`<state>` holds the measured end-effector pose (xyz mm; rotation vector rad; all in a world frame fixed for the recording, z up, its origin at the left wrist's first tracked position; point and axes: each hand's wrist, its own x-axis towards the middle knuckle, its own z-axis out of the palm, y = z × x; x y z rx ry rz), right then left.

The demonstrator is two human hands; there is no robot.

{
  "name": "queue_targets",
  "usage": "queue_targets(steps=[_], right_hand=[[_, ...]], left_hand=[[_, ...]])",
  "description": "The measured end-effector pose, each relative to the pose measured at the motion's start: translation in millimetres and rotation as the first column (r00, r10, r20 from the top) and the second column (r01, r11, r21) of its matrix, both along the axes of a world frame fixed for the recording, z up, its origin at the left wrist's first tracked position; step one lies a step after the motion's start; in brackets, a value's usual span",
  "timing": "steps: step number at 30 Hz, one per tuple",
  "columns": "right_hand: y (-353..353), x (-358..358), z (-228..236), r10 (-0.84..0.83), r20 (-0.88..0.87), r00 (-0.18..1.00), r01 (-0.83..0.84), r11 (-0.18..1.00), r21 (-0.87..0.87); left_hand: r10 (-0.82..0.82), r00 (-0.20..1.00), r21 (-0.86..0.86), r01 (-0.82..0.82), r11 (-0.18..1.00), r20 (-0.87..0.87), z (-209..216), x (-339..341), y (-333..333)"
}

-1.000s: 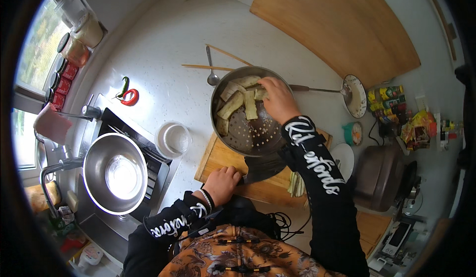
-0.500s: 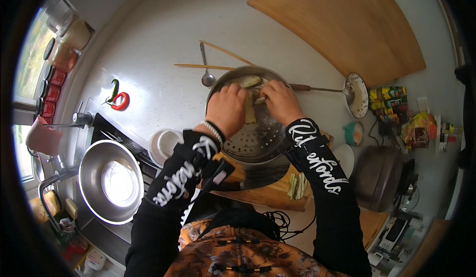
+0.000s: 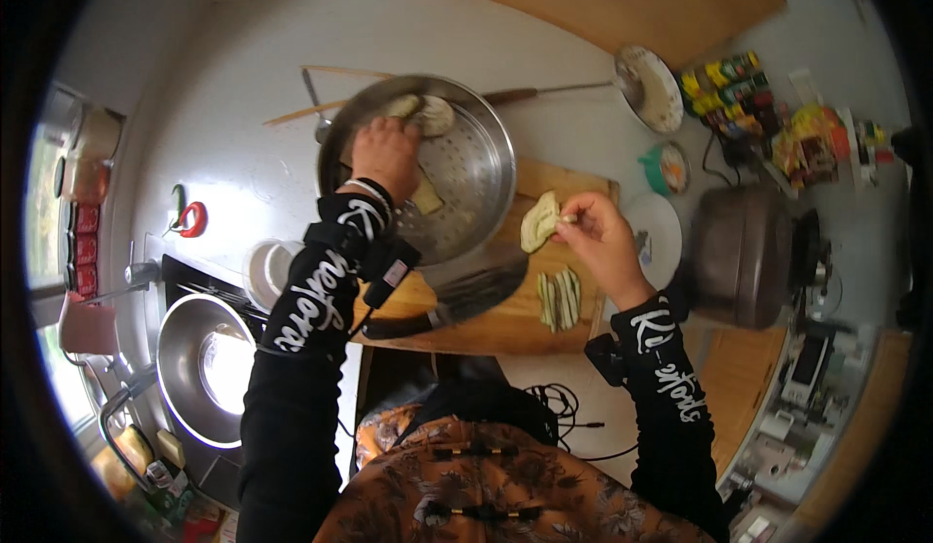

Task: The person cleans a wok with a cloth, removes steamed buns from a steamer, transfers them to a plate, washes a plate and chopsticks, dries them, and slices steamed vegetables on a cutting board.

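Observation:
My right hand point(image 3: 601, 242) pinches a limp, pale eggplant slice point(image 3: 537, 222) between thumb and fingers, above the wooden cutting board point(image 3: 466, 317). My left hand point(image 3: 387, 157) is inside a round perforated steamer tray point(image 3: 498, 154), its fingers bent together with the tips hidden. Pale round eggplant slices point(image 3: 433, 115) lie by those fingertips, and a flat eggplant piece point(image 3: 426, 195) rests beside the palm. On the board, several eggplant strips point(image 3: 560, 300) sit in a neat bundle. A wide-bladed kitchen knife point(image 3: 483, 290) lies along the board, in front of the tray.
Right of the board stand a white plate point(image 3: 653, 237), a small teal-handled cup point(image 3: 667, 168) and a dark brown cooker point(image 3: 741, 256). A bowl with a ladle point(image 3: 651, 88) is farther back. To the left are chili peppers point(image 3: 192, 218), a white tub point(image 3: 267, 273) and a metal basin point(image 3: 206, 368).
My right hand has left the tray and moved right and nearer, carrying an eggplant slice over the board. My left hand stays in the tray. The view has shifted, uncovering the knife and strips.

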<state>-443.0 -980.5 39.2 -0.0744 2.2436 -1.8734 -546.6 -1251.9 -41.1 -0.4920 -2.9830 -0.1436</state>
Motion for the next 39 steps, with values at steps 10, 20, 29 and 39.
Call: queue_targets(steps=[10,20,29,39], right_hand=[[26.7,103.9,-75.1,0.092,0.455,0.886,-0.165,0.979,0.122],[38.1,116.4,-70.5,-0.044,-0.007,0.999,0.042,0.896,0.442],[47.3,162.5,-69.0,-0.161,0.317,0.935,0.169,0.986,0.001],[30.9,188.9,-92.3,0.015,0.395,0.919,0.103,0.956,-0.275]], left_hand=[[-0.029,0.986,-0.171,0.057,0.984,0.166,-0.5,12.0,14.5],[-0.048,0.972,0.022,0.044,0.999,0.228,39.8,27.2,20.5],[-0.353,0.926,0.483,0.372,0.793,-0.135,109.5,133.1,78.3],[-0.469,0.809,0.702,0.101,0.705,0.354,61.1,203.0,122.3]])
